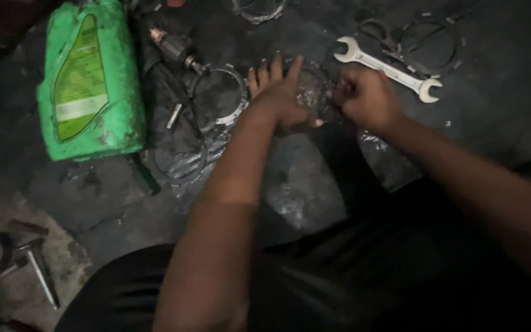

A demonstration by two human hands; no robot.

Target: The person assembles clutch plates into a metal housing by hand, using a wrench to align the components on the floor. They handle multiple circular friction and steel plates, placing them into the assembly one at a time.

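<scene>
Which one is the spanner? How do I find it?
Start at the right hand on the dark, oily floor. Just beyond its knuckles lies the spanner, slanted. It is the only bright silver bar with an open jaw at each end; its neighbours are thin dark rings.

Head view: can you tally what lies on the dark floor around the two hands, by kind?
Green jug: 1
Open-ended spanner: 1
Toothed metal rings lying clear: 3, beside the left hand, below it, top right
Round part under the left hand and right hand: 1
Total: 6; blurred bits elsewhere are uncounted.
</scene>
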